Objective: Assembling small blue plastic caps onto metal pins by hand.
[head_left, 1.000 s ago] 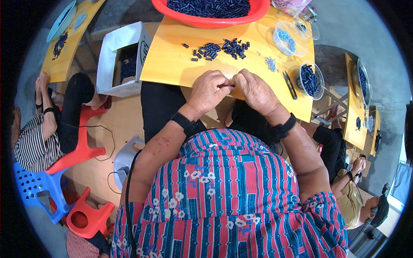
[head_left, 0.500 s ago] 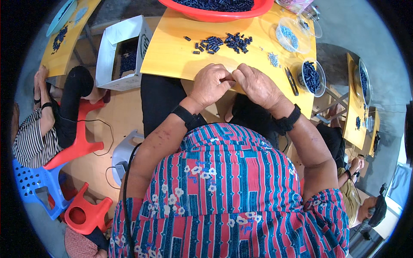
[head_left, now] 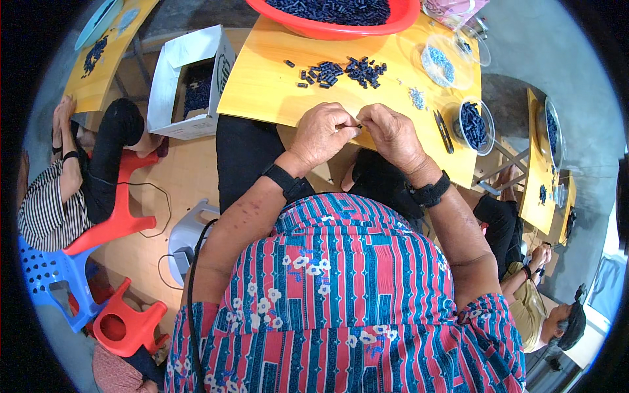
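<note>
My left hand (head_left: 321,136) pinches a small dark piece (head_left: 358,126) between thumb and fingertips, over the near edge of the yellow table (head_left: 265,98). Beside it, my right hand (head_left: 393,136) is closed, its fingertips pressed together close to that piece; whatever they hold is too small to make out. Beyond my hands lie two loose heaps of short dark cylindrical parts, a left heap (head_left: 324,74) and a right heap (head_left: 365,71). Tiny pale-blue bits (head_left: 418,99) are scattered to the right, near black tweezers (head_left: 443,131).
A red basin (head_left: 295,27) of dark parts stands at the far edge. Clear tubs hold light-blue bits (head_left: 440,67) and dark parts (head_left: 473,124). An open white box (head_left: 164,85) stands left of the table. Other people sit left and right, near red stools (head_left: 124,321).
My hands have parted slightly at the fingertips, so the small dark piece now shows. My right wrist has lowered a little. The view has shifted slightly; the heaps look unchanged.
</note>
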